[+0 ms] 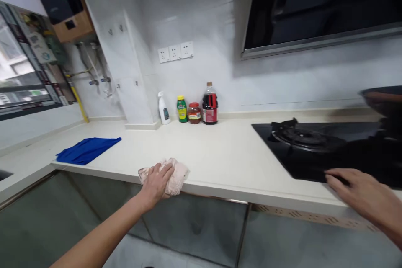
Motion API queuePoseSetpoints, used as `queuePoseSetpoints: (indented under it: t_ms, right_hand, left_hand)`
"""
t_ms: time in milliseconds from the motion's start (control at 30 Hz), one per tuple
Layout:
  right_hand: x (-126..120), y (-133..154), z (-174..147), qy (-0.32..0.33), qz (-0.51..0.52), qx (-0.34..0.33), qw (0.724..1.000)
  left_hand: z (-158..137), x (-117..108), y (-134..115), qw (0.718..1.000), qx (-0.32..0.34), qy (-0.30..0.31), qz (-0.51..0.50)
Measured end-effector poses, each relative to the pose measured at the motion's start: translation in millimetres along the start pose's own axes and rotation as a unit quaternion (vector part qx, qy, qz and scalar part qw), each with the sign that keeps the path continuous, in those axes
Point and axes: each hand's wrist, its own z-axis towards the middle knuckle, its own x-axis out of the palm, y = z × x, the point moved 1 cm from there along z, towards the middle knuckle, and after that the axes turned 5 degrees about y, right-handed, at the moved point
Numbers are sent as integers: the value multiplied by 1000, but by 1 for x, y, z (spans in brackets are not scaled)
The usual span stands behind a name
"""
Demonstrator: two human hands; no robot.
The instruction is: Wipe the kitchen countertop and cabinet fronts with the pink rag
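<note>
My left hand [158, 182] is closed on a pale pink fluffy cloth [177, 176], pressing it to the front edge of the white countertop [220, 155]. Part of the cloth hangs over that edge. Over the front of the black gas stove [292, 163] is my right hand [358, 188], its fingers curled and thumb and forefinger close together. A small dark shape shows between them; I cannot make out whether it is a knob or the stove's surface.
A blue cloth [86, 150] lies at the counter's left corner. Along the wall stand a white spray bottle [163, 111], a green bottle [181, 111], a red-lidded jar [194, 114] and a large dark sauce bottle [210, 106]. A range hood [320, 12] hangs above; a wok [386, 98] is at right.
</note>
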Motion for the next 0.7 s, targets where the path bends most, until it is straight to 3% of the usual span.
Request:
queuePoseSetpoints:
  t_ms: [133,267,400,500,600,700]
  right_hand:
    - [-14,17,1,5,1,41,999]
    - [-13,18,3,-7,17,77,997]
    - [-12,18,3,-18,24,85,996]
    - [-13,20,3,-22,32,89,995]
    - [-16,20,5,-35,91,94,991]
    - [-23,24,7,-71,168,92,979]
  left_hand:
    - [24,-7,-75,994,102,-41,-19]
    - [44,-21,-167,974,211,-84,-9]
    - [66,-28,-271,959,260,-114,10]
    - [81,-25,-340,945,280,-169,7]
    - [91,-22,-381,937,290,-197,-10]
    - [95,-24,-389,938,304,-155,-53]
